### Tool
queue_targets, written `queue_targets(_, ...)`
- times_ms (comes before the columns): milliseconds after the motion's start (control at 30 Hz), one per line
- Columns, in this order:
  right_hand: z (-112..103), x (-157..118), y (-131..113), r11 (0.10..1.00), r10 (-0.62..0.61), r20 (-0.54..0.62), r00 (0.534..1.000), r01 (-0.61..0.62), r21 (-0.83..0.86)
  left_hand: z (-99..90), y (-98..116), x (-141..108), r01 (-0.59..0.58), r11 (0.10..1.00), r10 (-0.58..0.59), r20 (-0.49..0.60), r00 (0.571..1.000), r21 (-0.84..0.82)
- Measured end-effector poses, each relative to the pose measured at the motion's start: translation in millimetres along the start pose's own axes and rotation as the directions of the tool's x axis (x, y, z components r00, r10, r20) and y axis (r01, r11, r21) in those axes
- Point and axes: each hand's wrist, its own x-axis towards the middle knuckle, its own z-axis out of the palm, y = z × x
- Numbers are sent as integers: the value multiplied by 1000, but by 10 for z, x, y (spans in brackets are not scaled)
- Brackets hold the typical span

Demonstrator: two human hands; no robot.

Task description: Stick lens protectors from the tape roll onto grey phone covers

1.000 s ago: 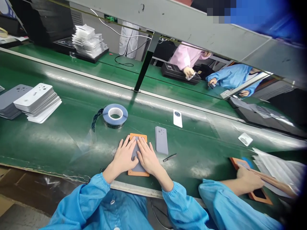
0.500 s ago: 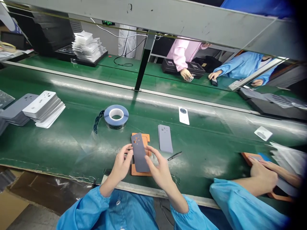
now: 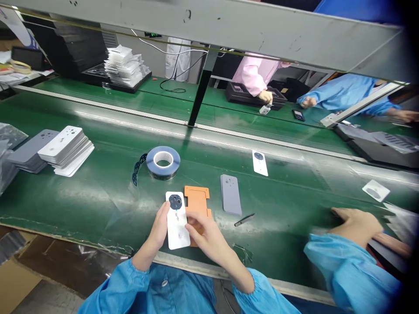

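My left hand grips the left edge of a white phone-shaped panel with a dark round camera patch near its top. Close to the panel's right edge, my right hand has its fingers curled, the thumb touching that edge. Behind the right hand lies an orange fixture, partly covered. A grey panel stack and dark tweezers lie to the right. A blue tape roll with a strip of dark round pieces is at the upper left of the panel.
White panels and grey panels are stacked at the left. A white card lies near the rail. At the right edge a co-worker's hand reaches over the bench. More people sit across the rail.
The panel between my hands was showing its dark grey side over the orange fixture; now a white face with the round patch shows, further left. The neighbouring person's hand moved, and the camera view shifted slightly.
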Motion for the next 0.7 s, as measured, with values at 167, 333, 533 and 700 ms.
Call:
queue_targets(167, 24, 70, 44, 963, 94, 135, 986, -125, 240, 50, 183, 5, 120, 968, -89, 145, 985, -222)
queue_targets(333, -236, 593, 228, 906, 123, 57, 991, -136, 402, -107, 320, 48, -181, 982, 183, -36, 982, 60)
queue_targets(533, -1035, 1747, 608, 961, 271, -399, 876, -223, 163, -615, 568, 104, -511, 326, 859, -23, 512, 796)
queue_targets(700, -1369, 2156, 715, 936, 302, -501, 811, -352, -6, -1092, 708, 242, -271, 402, 767, -160, 621, 874)
